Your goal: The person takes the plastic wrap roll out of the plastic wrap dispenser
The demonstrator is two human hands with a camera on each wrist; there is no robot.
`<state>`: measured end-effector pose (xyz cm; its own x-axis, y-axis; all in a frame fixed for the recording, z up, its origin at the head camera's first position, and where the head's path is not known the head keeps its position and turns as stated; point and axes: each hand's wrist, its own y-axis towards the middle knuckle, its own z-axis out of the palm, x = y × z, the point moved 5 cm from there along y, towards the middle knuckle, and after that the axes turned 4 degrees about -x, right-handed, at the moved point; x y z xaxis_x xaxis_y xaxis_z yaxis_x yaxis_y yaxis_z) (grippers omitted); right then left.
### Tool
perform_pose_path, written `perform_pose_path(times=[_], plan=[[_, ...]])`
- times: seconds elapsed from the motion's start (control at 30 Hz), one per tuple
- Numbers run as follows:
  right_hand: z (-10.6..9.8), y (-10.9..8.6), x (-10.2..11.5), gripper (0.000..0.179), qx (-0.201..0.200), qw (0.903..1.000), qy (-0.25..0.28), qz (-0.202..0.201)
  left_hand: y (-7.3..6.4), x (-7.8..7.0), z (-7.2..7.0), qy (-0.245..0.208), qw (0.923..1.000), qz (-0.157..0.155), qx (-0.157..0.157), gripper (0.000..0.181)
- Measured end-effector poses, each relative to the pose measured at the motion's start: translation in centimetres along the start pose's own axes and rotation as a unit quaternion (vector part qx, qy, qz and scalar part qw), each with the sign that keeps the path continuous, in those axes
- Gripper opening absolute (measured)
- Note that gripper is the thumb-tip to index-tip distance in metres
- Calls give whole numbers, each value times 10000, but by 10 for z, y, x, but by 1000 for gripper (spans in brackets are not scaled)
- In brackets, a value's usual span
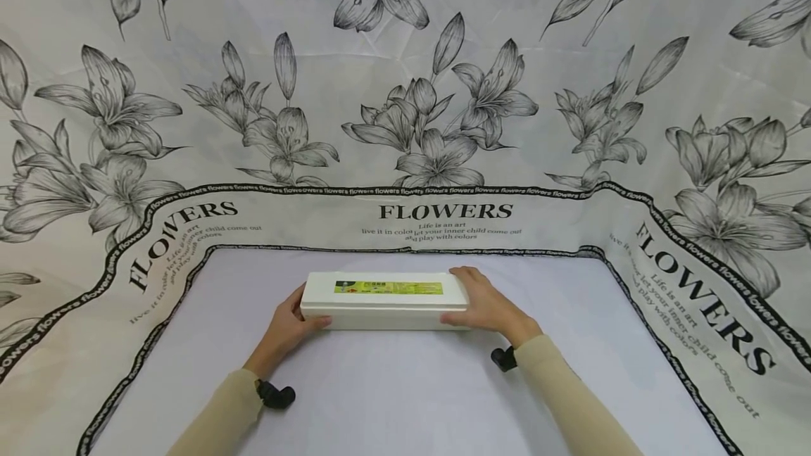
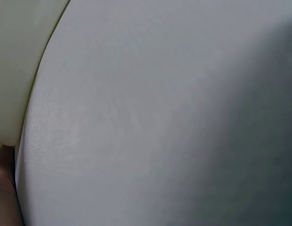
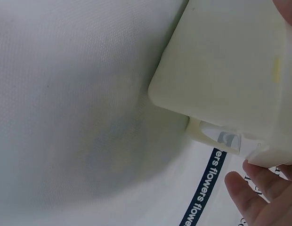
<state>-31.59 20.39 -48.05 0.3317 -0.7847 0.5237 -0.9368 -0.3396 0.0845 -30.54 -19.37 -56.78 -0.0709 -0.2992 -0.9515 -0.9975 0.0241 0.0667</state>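
A long white lidded box [image 1: 380, 319] lies crosswise at the middle of the white-covered table in the head view. On its lid is a yellow-green printed label [image 1: 418, 288]. My left hand [image 1: 288, 328] grips the left end, thumb along the front face. At the right end my right hand [image 1: 486, 307] holds it, thumb in front and fingers reaching over the far side. The right wrist view shows the box's pale wall [image 3: 216, 56] with a notched part at its end, close to the fingertips. Only a sliver of the box [image 2: 19, 61] enters the left wrist view.
White cloth [image 1: 393, 393] covers the table. A patterned curtain [image 1: 437, 118] with black lilies and "FLOWERS" lettering surrounds its back and sides, its dark trim [image 1: 494, 252] running along the table's far edge. Black wrist cameras [image 1: 277, 395] sit by both sleeves.
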Motion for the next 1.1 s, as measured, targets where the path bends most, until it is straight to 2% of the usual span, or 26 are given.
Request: perform_pose_path(times=[0.37,0.63,0.83,0.97,1.1], plan=[[8,2,-2,109,-27,9999,-122,22,-1,2,-2,-10,10000,24,91,109],[5,2,1,104,-105,9996,-249,16,1,4,-1,-112,9996,-103,227,111],[6,2,1,103,-93,9997,-235,-4,0,2,-3,-278,9992,-132,249,113],[5,1,0,101,-143,9997,-179,-22,0,2,-2,-264,9990,-141,343,114],[4,1,0,98,-141,9998,-141,-8,0,4,0,-210,9991,-211,300,114]])
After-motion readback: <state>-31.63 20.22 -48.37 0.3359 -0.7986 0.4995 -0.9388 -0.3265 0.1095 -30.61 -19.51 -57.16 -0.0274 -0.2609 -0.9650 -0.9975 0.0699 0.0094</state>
